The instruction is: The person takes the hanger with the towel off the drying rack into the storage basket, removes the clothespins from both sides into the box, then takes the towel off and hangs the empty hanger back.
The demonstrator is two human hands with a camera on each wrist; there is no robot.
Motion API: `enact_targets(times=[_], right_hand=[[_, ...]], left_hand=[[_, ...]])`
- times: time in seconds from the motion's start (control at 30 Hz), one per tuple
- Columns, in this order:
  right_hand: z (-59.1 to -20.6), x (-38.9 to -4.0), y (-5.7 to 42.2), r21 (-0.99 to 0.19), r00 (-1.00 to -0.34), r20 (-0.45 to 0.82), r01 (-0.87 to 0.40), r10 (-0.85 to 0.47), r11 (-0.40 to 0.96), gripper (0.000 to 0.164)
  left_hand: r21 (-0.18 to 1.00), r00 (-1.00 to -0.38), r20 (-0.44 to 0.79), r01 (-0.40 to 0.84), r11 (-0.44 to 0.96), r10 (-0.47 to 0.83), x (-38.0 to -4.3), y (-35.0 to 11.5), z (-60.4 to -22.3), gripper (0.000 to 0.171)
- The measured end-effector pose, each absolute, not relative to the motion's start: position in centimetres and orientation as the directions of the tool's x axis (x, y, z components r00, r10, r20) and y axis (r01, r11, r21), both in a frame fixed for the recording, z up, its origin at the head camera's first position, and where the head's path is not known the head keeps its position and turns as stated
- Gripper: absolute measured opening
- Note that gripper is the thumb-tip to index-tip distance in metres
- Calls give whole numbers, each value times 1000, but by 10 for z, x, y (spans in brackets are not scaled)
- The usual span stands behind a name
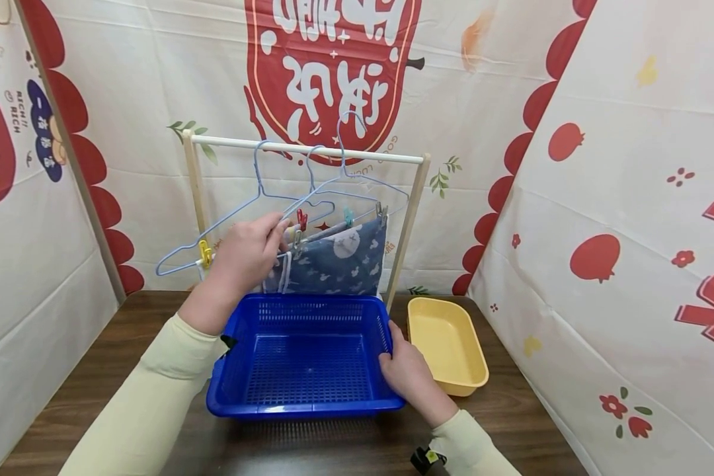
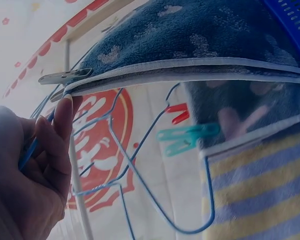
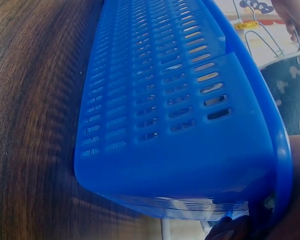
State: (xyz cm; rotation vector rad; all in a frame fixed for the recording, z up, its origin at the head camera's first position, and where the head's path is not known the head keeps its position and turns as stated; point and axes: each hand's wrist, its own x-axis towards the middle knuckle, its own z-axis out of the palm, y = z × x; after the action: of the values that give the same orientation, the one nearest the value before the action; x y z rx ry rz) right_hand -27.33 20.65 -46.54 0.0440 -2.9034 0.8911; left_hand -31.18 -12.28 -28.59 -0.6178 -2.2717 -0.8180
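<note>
My left hand point(image 1: 244, 254) grips the lower part of a blue wire hanger point(image 1: 345, 173) above the basket's back edge. From that hanger hangs a dark blue towel point(image 1: 345, 264) with pale animal shapes, held by grey clothespins point(image 2: 65, 76). In the left wrist view, the fingers of the left hand point(image 2: 45, 155) curl round the blue wire beside one clothespin. My right hand point(image 1: 409, 367) holds the right rim of a blue plastic basket point(image 1: 306, 411), thumb on the inner side. The basket has slotted walls and stands on the table with nothing visible inside.
A wooden rack with a white rail point(image 1: 232, 141) stands behind the basket. More wire hangers there carry a striped cloth point(image 2: 260, 180), a teal clothespin point(image 2: 187, 137), red clothespins point(image 1: 301, 219) and a yellow one point(image 1: 205, 253). A yellow tray point(image 1: 449, 344) sits right of the basket.
</note>
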Motion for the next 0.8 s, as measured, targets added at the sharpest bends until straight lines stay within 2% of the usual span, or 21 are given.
enact_targets(times=[0.13, 0.5, 0.63, 0.8], right_hand=[[-465, -274, 207, -563, -995, 103, -55, 4, 825, 72], [-465, -274, 207, -566, -996, 88, -45, 6, 823, 72], [-464, -274, 207, -573, -997, 79, -37, 10, 819, 72], [-464, -274, 206, -576, -997, 70, -30, 13, 817, 72]], left_hand=[[401, -678, 713, 603, 690, 178, -305, -131, -281, 30], [381, -593, 793, 661, 646, 139, -288, -156, -269, 25], [403, -598, 791, 668, 626, 128, -280, -163, -265, 25], [473, -633, 769, 663, 581, 96, -273, -172, -262, 26]])
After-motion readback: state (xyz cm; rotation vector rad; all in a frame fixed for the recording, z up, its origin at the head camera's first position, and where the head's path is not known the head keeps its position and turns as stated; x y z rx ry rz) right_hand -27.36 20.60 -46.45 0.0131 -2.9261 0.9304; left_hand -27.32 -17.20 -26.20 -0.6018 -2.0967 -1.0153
